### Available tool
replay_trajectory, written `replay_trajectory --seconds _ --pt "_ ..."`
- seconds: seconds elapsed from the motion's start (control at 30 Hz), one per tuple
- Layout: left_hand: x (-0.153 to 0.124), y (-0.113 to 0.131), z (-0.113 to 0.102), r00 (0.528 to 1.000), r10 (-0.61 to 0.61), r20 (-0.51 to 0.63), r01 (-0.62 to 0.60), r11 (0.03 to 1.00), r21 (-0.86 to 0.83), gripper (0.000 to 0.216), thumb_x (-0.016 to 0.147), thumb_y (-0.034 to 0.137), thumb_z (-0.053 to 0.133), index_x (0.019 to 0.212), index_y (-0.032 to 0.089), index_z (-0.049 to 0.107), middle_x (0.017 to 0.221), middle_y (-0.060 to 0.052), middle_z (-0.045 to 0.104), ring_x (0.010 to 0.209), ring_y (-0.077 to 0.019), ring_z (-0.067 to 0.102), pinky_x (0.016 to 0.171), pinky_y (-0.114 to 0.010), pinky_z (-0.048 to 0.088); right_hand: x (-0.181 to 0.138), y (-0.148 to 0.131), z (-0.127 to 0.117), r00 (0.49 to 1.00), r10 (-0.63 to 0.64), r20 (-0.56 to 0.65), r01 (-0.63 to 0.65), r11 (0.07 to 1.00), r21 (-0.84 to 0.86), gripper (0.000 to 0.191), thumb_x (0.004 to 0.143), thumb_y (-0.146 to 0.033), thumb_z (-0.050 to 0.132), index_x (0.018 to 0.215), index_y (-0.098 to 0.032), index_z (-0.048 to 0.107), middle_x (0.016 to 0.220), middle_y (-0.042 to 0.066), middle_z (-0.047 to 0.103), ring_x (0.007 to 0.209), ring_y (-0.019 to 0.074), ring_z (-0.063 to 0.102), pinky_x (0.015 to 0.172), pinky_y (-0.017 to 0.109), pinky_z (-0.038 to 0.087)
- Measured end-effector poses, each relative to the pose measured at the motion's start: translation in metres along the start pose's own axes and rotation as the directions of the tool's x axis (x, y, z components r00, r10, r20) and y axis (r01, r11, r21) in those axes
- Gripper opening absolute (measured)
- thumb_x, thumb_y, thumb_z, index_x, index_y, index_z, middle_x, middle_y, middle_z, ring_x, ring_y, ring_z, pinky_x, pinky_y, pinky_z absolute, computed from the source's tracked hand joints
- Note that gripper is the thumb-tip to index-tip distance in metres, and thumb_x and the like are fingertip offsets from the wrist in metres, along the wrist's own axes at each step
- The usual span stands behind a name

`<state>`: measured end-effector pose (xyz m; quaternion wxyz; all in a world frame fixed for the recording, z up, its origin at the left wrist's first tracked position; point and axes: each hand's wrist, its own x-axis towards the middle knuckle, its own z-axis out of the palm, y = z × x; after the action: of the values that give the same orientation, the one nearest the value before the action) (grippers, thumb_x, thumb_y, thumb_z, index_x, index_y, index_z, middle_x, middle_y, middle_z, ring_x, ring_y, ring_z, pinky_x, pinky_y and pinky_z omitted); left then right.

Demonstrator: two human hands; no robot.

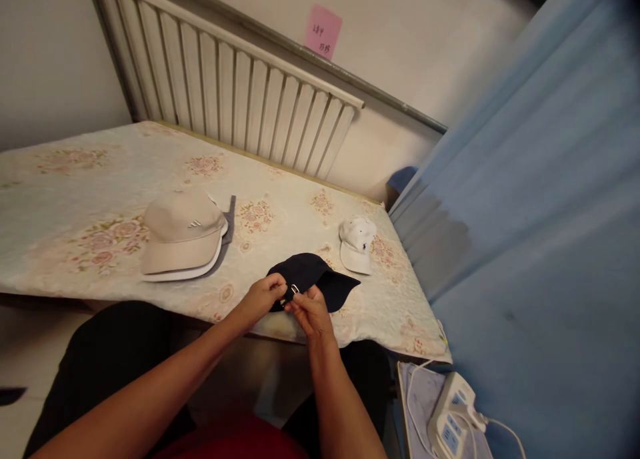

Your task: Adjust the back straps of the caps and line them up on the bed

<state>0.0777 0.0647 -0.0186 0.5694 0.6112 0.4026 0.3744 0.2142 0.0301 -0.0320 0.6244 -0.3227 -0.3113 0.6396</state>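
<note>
A blue curtain hangs down the whole right side of the scene, and beside it a bed spreads across the middle, covered with a pale sheet printed with clusters of pink flowers. Along its far left edge a cream radiator stands against the wall, its ribs upright. At the near right, next to the bed, a small tabletop carries a white power strip with blue socket faces and white cords trailing off it. On the left part of the bed sits a stack of caps: a beige baseball cap on top, with a white brim showing beneath it and a grey piece sticking out to the right. The black baseball cap lies at the bed's near edge, in the middle, its brim pointing right and its back strap turned toward the person. The left hand pinches this strap between thumb and fingers on the left, while the right hand grips it with thumb and fingertips just to the right of the metal buckle. Farther right, apart from both hands, rests a smaller white baseball cap with a small dark emblem. A pink note with handwriting is on the far wall.
</note>
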Motion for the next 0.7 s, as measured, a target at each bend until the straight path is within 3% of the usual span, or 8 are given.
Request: replay_trajectory --seconds 0.37,0.7 --pt "-0.002 0.001 -0.002 0.999 -0.044 0.026 0.045 0.999 -0.028 0.021 0.074 0.039 0.053 0.067 0.019 0.048 0.061 0.005 0.045 0.058 -0.0123 0.042 0.058 -0.025 0.032 -0.002 0.006 -0.006 0.998 0.053 -0.029 -0.053 0.999 0.001 0.039 0.058 -0.022 0.081 0.088 -0.019 0.056 0.080 0.000 0.070 0.064 0.0162 0.066 0.056 0.032 0.060" --pt "-0.002 0.000 -0.005 0.999 0.002 0.055 -0.004 0.999 0.046 0.018 0.074 0.033 0.054 0.065 0.018 0.049 0.062 0.005 0.046 0.063 -0.0132 0.043 0.061 -0.025 0.033 0.000 0.012 -0.010 0.998 0.037 -0.057 -0.036 0.999 0.035 0.034 0.060 -0.024 0.080 0.089 -0.018 0.063 0.079 -0.001 0.068 0.058 0.0123 0.063 0.056 0.028 0.058"
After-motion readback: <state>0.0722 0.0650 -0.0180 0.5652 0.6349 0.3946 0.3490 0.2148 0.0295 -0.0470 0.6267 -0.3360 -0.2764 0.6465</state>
